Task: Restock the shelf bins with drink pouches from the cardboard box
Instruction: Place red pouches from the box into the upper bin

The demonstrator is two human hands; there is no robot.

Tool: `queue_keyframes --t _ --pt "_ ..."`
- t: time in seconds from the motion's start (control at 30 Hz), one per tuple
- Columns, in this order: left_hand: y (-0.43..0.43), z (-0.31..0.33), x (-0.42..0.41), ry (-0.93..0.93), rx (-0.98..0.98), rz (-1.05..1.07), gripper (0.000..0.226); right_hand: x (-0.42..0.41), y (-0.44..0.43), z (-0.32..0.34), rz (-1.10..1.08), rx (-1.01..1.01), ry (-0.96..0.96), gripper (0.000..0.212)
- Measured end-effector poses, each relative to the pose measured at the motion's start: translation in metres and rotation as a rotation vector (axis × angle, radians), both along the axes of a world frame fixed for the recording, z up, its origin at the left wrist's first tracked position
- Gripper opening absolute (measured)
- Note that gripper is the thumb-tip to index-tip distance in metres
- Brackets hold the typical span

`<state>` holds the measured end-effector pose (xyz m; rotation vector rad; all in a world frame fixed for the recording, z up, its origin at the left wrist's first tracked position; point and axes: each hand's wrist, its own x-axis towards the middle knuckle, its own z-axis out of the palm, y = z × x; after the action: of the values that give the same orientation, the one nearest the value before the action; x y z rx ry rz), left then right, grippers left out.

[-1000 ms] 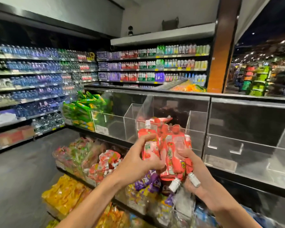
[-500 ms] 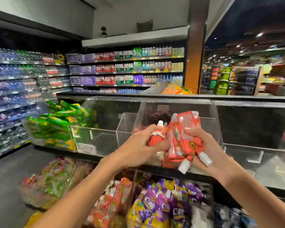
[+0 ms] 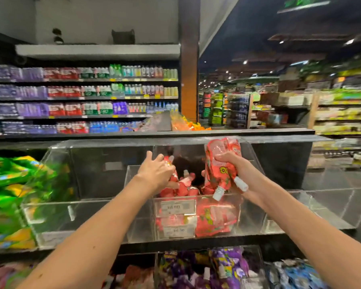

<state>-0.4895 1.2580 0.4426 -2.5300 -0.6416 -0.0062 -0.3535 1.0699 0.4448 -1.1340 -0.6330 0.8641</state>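
Note:
A clear acrylic shelf bin [image 3: 141, 217] in front of me holds a pile of red drink pouches [image 3: 213, 217] with white caps. My left hand [image 3: 155, 173] reaches into the bin over the pile, fingers around one red pouch [image 3: 167, 162] whose cap pokes up past them. My right hand [image 3: 232, 164] grips a bunch of red pouches [image 3: 220, 163] above the bin's right side, their caps pointing down. The cardboard box is out of view.
Green pouches [image 3: 10, 197] fill the bin to the left. Purple pouches [image 3: 208, 268] and blue ones [image 3: 290, 273] lie in lower bins. A bare acrylic compartment [image 3: 325, 207] sits to the right. Bottle shelves [image 3: 88, 90] line the back wall.
Both hands moved forward over the bin. My left hand dropped into it with its pouch, while my right hand stayed raised with its bunch. The view swung right and closer.

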Motion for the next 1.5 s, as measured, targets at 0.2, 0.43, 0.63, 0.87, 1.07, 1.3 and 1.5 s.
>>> queue_keyframes --t 0.2,0.43,0.63,0.87,1.07,1.3,1.5 --pt "0.005 -0.011 0.019 0.134 0.092 0.163 0.075 0.002 0.011 0.0 -0.001 -0.004 -0.01 0.077" --pt "0.0 -0.015 0.02 0.091 0.148 0.088 0.072 0.012 0.021 -0.002 0.115 -0.026 0.034 0.042" --pt "-0.01 0.002 0.015 -0.662 -0.599 -0.176 0.029 0.022 0.02 0.0 0.184 0.027 0.129 0.023" --pt "-0.035 0.022 0.016 -0.611 -0.991 -0.307 0.091 0.02 0.024 0.012 0.23 0.111 0.184 0.037" --pt "-0.031 0.015 0.014 -0.717 -0.666 -0.494 0.101 0.022 0.025 0.017 0.302 0.17 0.194 0.037" --pt "-0.04 -0.005 0.009 -0.832 -0.405 -0.64 0.055 0.02 0.025 0.012 0.272 0.192 0.219 0.034" --pt "-0.03 0.017 -0.004 -0.629 -0.376 -0.323 0.043 0.036 0.015 0.001 0.056 0.116 0.152 0.048"
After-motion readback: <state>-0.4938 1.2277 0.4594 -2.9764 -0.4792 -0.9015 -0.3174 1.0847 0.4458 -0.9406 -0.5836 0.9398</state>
